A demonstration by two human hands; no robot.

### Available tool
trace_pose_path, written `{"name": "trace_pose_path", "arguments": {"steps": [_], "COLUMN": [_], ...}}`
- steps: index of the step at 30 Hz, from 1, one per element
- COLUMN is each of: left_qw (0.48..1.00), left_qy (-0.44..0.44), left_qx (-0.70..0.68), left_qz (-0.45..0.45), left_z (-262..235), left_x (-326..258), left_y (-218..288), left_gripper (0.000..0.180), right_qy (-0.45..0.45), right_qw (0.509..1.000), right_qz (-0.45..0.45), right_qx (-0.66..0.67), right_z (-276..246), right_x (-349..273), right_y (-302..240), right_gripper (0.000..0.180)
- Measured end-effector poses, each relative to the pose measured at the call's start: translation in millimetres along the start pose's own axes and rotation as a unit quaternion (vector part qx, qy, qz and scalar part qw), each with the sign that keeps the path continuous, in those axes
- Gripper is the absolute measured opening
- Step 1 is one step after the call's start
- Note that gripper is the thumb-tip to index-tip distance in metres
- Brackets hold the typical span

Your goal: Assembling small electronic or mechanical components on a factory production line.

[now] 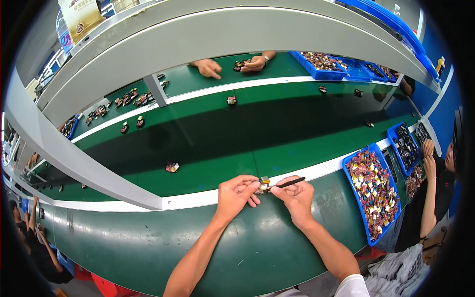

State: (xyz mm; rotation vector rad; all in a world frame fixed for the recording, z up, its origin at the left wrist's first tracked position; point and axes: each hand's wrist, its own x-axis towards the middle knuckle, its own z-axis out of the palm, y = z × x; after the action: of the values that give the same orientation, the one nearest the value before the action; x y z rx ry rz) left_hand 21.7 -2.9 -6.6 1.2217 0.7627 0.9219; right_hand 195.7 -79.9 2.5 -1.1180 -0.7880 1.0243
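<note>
My left hand (234, 195) is closed, pinching a small electronic part (265, 180) with grey and yellow areas between thumb and fingertips. In my right hand (298, 199) is a slim black pen-like tool (292, 182), gripped between thumb and fingers. Its tip reaches left to the part, though the fingers partly hide where they meet. Both hands are close together over the near edge of the green worktop (267, 242), by the white rail (198, 199).
A blue tray (366, 232) heaped with small wired parts stands to my right; another blue tray (402, 129) holds black pieces. Small assemblies (172, 167) lie on the green conveyor belt (217, 173). Across it, another person's hands (255, 63) handle parts. A grey post (99, 158) rises at left.
</note>
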Motion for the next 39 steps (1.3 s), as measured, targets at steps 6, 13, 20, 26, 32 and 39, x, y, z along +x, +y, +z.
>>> {"name": "trace_pose_path", "arguments": {"steps": [6, 13, 20, 26, 32, 39], "left_qw": [0.999, 0.999, 0.999, 0.999, 0.999, 0.999], "left_qy": [-0.02, -0.022, -0.02, -0.021, -0.018, -0.017], "left_qx": [-0.04, -0.043, -0.039, -0.043, -0.044, -0.037], "left_qz": [-0.014, -0.014, -0.014, -0.013, -0.014, -0.008], "left_z": [-5, -5, -4, -5, -4, -4], "left_x": [1, 2, 2, 2, 2, 1], "left_y": [0, 0, 3, 0, 0, -1], "left_gripper": [0.021, 0.02, 0.02, 0.02, 0.02, 0.019], "right_qy": [-0.005, 0.012, 0.018, 0.022, 0.023, 0.01], "right_qw": [0.997, 0.986, 0.98, 0.985, 0.985, 0.985], "right_qz": [-0.077, -0.129, -0.148, -0.137, -0.132, -0.122], "right_qx": [-0.013, -0.109, -0.135, -0.105, -0.108, -0.122], "right_z": [5, 4, 4, 5, 6, 5], "right_x": [0, -2, -2, -1, -2, -2], "right_y": [5, 10, 12, 15, 15, 8], "right_gripper": [0.016, 0.013, 0.013, 0.013, 0.012, 0.013]}}
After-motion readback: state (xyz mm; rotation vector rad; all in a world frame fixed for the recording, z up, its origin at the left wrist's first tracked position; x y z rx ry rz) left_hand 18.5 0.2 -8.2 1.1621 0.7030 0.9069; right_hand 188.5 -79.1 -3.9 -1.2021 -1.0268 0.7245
